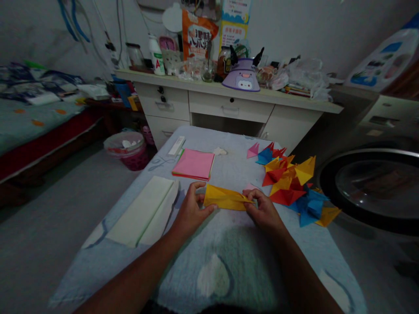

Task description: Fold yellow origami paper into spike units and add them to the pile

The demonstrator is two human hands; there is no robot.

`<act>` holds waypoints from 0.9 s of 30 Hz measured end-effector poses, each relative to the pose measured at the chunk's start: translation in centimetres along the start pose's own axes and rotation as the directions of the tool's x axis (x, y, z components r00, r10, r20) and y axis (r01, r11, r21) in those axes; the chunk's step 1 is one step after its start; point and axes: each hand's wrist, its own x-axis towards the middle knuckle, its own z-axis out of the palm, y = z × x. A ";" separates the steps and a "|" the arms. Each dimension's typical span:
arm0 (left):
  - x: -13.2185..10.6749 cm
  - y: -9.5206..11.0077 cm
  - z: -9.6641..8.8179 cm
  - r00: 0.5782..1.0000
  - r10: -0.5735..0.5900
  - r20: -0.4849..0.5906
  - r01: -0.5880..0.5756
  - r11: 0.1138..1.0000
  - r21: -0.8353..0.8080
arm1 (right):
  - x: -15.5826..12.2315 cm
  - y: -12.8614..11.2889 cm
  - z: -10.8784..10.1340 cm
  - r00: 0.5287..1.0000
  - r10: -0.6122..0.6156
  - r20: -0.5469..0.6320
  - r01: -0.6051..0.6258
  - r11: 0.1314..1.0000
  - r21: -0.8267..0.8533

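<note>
A folded yellow sheet of origami paper is stretched between my two hands, just above the cloth-covered table. My left hand pinches its wide left end between thumb and fingers. At the narrow right end, my right hand closes thumb and fingers on the paper, where a crease gathers. Beyond my left hand lies a stack of square coloured paper, pink on top. To the right of my right hand sits a pile of folded paper figures in red, yellow, blue and pink.
A pale folded sheet lies on the patterned tablecloth at left. A white box and a crumpled white scrap are farther back. Behind stands a cluttered white desk; a washing machine is at right, a pink bin at left.
</note>
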 end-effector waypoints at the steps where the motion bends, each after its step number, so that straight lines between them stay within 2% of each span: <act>1: 0.1 0.1 0.0 0.999 -0.041 0.003 0.041 0.997 -0.071 | 0.0 0.0 0.1 1.000 0.007 -0.008 -0.006 1.000 0.029; 4: 0.3 0.5 -0.1 0.993 -0.102 0.062 0.112 0.977 -0.183 | -0.2 0.0 0.6 0.999 0.049 -0.008 -0.048 0.992 0.120; 7: 0.3 0.7 -0.2 0.984 -0.143 0.104 0.159 0.973 -0.165 | -0.3 -0.3 1.0 0.992 0.121 0.034 -0.125 0.965 0.232; 10: 0.3 0.8 -0.3 0.983 -0.140 0.118 0.157 0.975 -0.156 | -0.4 -0.7 1.1 0.983 0.169 0.065 -0.181 0.941 0.287; 17: 0.3 0.6 -0.2 0.980 -0.146 0.135 0.179 0.944 -0.277 | -0.2 -0.1 1.2 0.971 0.239 0.001 -0.217 0.880 0.422; 22: 0.3 0.7 -0.1 0.977 -0.166 0.132 0.204 0.907 -0.368 | 0.0 -0.1 1.3 0.967 0.252 -0.019 -0.220 0.875 0.432; 27: 0.3 0.6 -0.2 0.978 -0.192 0.083 0.209 0.916 -0.341 | 0.2 -0.8 1.3 0.963 0.268 -0.024 -0.231 0.868 0.439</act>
